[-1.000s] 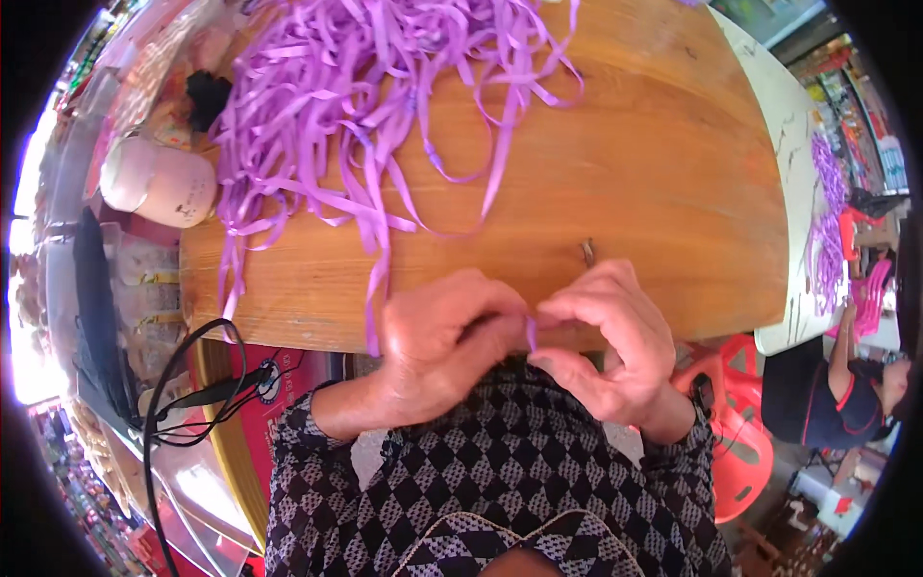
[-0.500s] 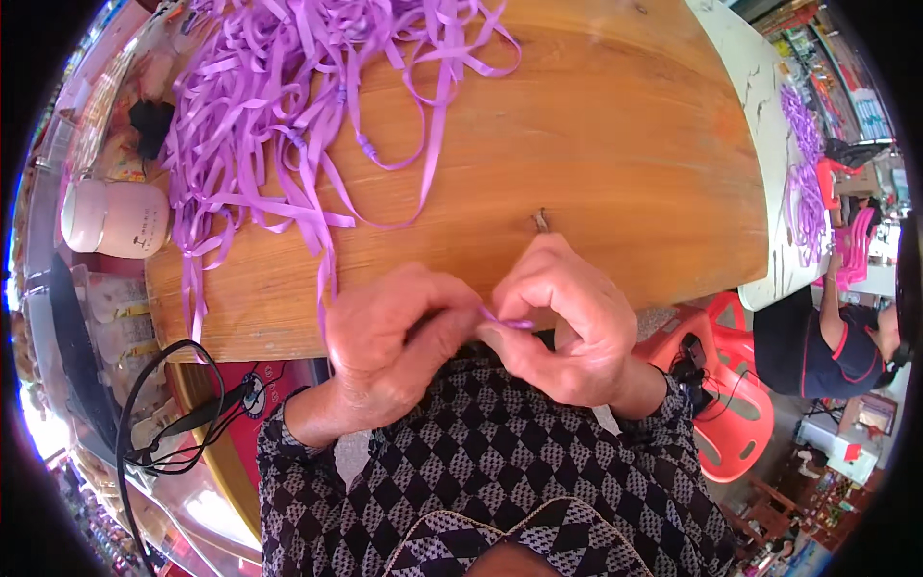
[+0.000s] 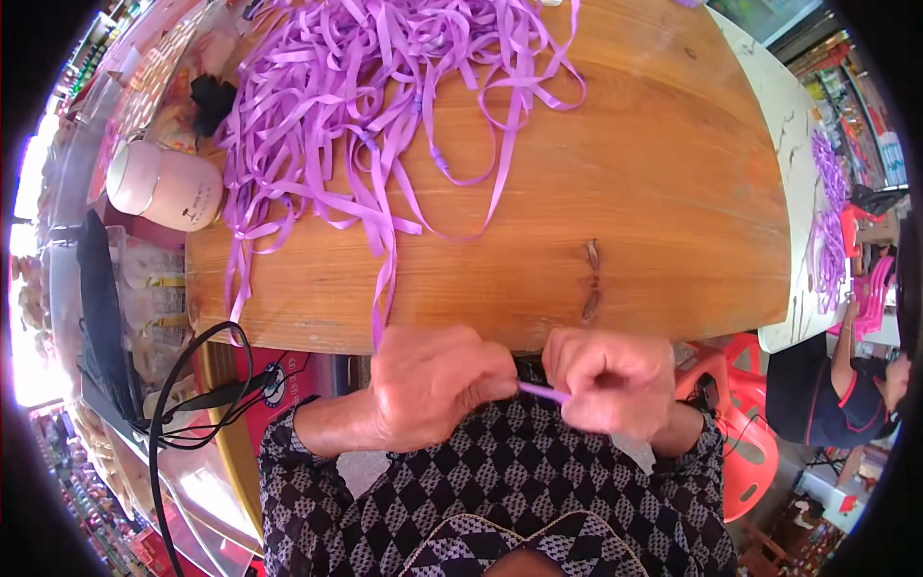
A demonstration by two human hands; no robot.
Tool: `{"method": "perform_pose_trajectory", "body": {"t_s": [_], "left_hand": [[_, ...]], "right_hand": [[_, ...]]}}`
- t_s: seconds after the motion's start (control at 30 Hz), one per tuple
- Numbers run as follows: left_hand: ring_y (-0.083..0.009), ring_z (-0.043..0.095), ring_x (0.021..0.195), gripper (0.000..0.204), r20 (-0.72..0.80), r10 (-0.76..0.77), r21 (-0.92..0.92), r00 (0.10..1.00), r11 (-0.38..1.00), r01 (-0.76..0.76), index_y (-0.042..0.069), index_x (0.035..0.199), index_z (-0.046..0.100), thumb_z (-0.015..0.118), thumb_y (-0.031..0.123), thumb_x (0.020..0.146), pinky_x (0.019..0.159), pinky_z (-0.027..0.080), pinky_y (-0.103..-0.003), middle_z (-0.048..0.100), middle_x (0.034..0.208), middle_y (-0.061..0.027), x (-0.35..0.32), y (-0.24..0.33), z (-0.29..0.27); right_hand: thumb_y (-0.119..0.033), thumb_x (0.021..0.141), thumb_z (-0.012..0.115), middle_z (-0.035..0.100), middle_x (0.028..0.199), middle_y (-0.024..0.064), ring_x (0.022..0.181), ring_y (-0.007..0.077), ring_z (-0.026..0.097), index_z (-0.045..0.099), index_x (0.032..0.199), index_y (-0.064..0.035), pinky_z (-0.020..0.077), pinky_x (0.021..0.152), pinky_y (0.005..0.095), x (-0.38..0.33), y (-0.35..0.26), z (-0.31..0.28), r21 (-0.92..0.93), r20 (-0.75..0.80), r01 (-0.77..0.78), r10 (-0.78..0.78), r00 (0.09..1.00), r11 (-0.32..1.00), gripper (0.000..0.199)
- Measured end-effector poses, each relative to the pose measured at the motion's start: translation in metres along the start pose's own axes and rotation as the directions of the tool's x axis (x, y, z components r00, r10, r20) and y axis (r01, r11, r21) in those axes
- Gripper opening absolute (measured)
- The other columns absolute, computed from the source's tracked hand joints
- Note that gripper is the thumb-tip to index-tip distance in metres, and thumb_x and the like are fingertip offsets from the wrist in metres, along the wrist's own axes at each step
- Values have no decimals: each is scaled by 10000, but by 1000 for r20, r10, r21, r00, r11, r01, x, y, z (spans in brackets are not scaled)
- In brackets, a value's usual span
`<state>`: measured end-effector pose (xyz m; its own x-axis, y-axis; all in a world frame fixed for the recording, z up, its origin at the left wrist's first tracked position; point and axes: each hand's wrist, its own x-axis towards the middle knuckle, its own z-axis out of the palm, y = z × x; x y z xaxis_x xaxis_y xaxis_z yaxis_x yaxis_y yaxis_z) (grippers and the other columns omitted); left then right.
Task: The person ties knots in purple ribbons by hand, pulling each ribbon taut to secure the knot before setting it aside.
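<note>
Your left hand (image 3: 437, 385) and right hand (image 3: 611, 380), both closed, pinch a purple ribbon (image 3: 543, 391) stretched between them, just below the wooden table (image 3: 654, 192) edge.

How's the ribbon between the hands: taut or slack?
Taut: the short purple ribbon runs straight from the left hand to the right hand, both pinched shut on it.

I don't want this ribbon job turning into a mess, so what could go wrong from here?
The strand running off the table edge to the left hand comes out of the loose purple ribbon pile; pulling it may drag or knot the pile. The short piece pinched between the left hand and the right hand could slip free.
</note>
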<state>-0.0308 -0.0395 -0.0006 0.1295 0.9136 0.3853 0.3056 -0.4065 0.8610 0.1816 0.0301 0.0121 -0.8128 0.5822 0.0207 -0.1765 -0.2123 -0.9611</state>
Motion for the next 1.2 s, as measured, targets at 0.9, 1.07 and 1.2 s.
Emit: {"method": "perform_pose_trajectory", "body": {"t_s": [0.9, 1.07, 1.2], "left_hand": [[-206, 570, 554, 101, 74, -191, -172, 979, 964, 201, 61, 807, 643, 732, 102, 782, 488, 413, -305, 586, 680, -54, 0, 7, -11], [-220, 600, 574, 123, 210, -121, -42, 970, 990, 133, 81, 793, 660, 744, 169, 773, 502, 438, -324, 625, 686, -50, -7, 11, -18], [-196, 568, 553, 129, 268, -89, -9, 959, 995, 95, 63, 812, 645, 754, 74, 745, 480, 400, -320, 553, 643, -33, -16, 14, -25]], "right_hand": [[72, 697, 700, 579, 731, 83, 660, 186, 515, 524, 722, -47, 392, 623, 314, 18, -10, -7, -162, 46, 49, -42, 998, 986, 213], [70, 741, 646, 551, 743, 39, 686, 124, 521, 508, 730, -37, 404, 618, 269, 2, -3, 0, -121, 152, -2, 21, 988, 993, 175], [34, 786, 647, 572, 768, 51, 700, 103, 526, 528, 778, -15, 418, 636, 251, 1, -10, -1, -64, 241, -153, 164, 957, 986, 129]]}}
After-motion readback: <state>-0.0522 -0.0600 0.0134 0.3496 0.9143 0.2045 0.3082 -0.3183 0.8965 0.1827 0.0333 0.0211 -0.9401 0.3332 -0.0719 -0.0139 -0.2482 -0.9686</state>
